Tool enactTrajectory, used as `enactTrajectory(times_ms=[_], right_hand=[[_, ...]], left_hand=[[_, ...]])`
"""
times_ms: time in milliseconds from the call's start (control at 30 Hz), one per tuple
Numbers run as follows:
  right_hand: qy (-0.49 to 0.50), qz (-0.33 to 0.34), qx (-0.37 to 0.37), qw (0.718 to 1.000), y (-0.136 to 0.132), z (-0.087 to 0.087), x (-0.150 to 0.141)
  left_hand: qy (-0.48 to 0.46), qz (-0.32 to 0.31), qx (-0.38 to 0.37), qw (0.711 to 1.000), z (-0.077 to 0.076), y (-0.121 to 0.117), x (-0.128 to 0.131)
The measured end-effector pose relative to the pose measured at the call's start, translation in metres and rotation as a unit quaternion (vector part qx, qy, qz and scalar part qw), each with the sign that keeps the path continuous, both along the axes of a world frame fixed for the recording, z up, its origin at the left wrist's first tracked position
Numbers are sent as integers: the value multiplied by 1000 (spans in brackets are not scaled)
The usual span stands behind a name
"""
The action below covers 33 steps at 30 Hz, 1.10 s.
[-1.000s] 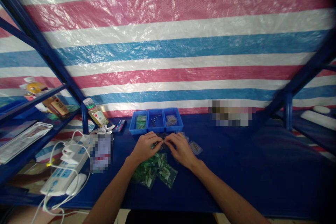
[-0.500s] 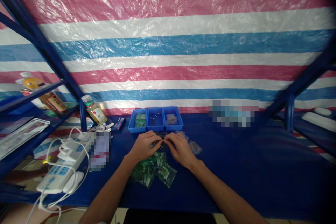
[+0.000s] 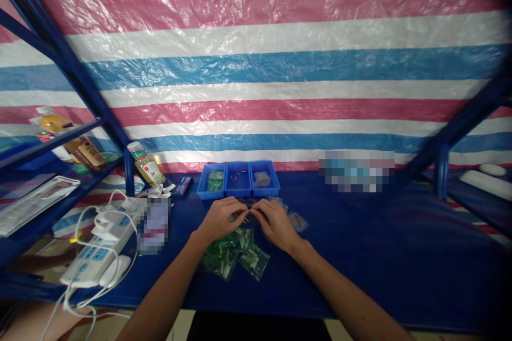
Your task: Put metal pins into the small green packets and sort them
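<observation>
Tiny metal pins (image 3: 248, 215) at lower centre, pinched between left hand (image 3: 218, 221) and right hand (image 3: 277, 225), fingers of both closed, just above green plastic packets (image 3: 234, 256). Upper centre, blue three-compartment parts tray (image 3: 238, 180). Bottle (image 3: 146, 164) beside it, label unreadable. Open navy tabletop (image 3: 384, 245) rightward.

Left hand (image 3: 219, 219): 1
Right hand (image 3: 278, 226): 1
Blue bins (image 3: 238, 193): 3, joined in a row
Green-filled plastic bags (image 3: 234, 256): at least 4, heaped, exact count unclear
Small clear bags (image 3: 298, 221): 2
Green-capped bottle (image 3: 146, 166): 1
Small blue box (image 3: 183, 185): 1
White power strip (image 3: 98, 250): 1
</observation>
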State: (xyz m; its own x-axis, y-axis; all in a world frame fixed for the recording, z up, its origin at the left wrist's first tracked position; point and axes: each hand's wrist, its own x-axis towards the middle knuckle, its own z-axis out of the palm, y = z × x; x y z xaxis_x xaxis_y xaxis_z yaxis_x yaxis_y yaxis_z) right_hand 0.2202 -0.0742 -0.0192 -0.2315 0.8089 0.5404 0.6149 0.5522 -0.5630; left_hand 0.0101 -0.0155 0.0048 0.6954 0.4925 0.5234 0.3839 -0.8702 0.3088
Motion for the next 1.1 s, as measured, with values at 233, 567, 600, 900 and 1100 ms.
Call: enactTrajectory(times_ms=[233,567,600,900,1100], right_hand=[[-4,8,6,1000,-1,1,1],[7,2,12,1000,-1,3,1],[7,2,14,1000,-1,3,1],[-5,-22,5,1000,0,0,1],[15,-16,11,1000,-1,-1,2]], left_hand=[[-7,-2,0,1000,1,0,0],[-16,-2,2,1000,1,0,1],[-15,-3,2,1000,2,0,1],[3,-1,-2,1000,5,-1,0],[-4,-3,1,1000,4,-1,0]])
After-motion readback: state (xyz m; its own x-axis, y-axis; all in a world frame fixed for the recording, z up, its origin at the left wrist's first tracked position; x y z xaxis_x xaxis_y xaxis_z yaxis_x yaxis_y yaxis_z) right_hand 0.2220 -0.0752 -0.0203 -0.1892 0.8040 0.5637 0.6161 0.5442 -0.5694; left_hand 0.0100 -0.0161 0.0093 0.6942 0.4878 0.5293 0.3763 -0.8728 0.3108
